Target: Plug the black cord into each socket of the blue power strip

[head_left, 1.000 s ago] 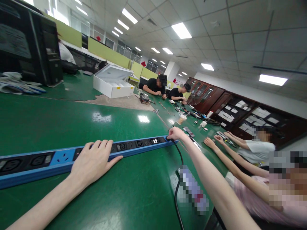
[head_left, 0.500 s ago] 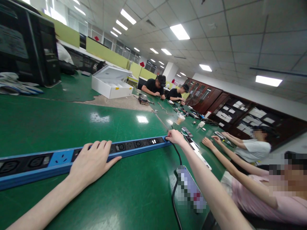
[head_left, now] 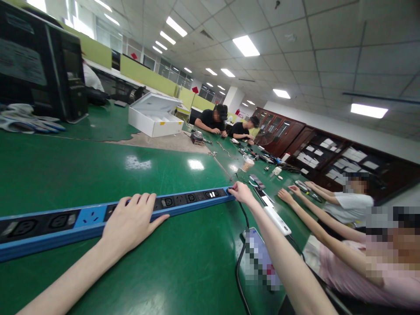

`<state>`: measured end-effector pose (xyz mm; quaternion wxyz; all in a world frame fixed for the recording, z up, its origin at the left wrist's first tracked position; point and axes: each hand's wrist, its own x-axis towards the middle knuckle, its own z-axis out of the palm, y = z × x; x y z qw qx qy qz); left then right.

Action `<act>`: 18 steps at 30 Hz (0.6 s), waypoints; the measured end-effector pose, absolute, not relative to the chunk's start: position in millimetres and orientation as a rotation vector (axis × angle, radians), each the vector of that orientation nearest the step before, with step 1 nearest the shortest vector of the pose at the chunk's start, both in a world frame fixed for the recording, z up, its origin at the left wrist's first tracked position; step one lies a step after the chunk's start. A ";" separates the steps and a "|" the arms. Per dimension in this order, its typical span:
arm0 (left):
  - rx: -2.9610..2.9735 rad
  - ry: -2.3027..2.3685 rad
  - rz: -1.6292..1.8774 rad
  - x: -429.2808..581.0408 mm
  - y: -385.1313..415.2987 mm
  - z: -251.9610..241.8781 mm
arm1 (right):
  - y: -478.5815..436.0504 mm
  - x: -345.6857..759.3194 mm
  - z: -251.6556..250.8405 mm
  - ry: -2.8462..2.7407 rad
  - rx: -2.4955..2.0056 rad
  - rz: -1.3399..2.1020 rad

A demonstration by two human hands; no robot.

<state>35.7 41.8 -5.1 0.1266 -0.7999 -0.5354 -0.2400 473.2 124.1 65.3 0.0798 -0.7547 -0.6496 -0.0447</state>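
Note:
A long blue power strip [head_left: 183,200] with black sockets lies across the green table [head_left: 98,170]. My left hand [head_left: 131,223] rests flat on top of its middle, fingers stretched over the sockets and thumb along the front edge. My right hand [head_left: 241,192] grips the strip's far right end, where a black cable [head_left: 241,258] leaves it and runs down toward me. A phone [head_left: 260,258] lies on the table under my right forearm.
A white open box [head_left: 154,120] stands at the back, a black computer case [head_left: 42,65] and gloves [head_left: 29,122] at the far left. Other people sit along the right side and far end, with phones, tools and a cup [head_left: 248,163] before them.
Only the camera view shifted slightly. Both hands stay where they were on the power strip.

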 end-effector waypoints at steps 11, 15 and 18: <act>-2.317 -1.543 -0.645 38.0 39.1 -2.5 | 112.8 499.4 105.2 -1.622 -1.966 0.007; -2.316 -1.550 -0.653 39.3 38.4 -2.5 | 107.4 532.5 130.9 -1.560 -1.906 0.324; -2.320 -1.556 -0.651 40.6 38.0 -2.0 | 104.0 545.4 131.9 -1.550 -1.937 0.354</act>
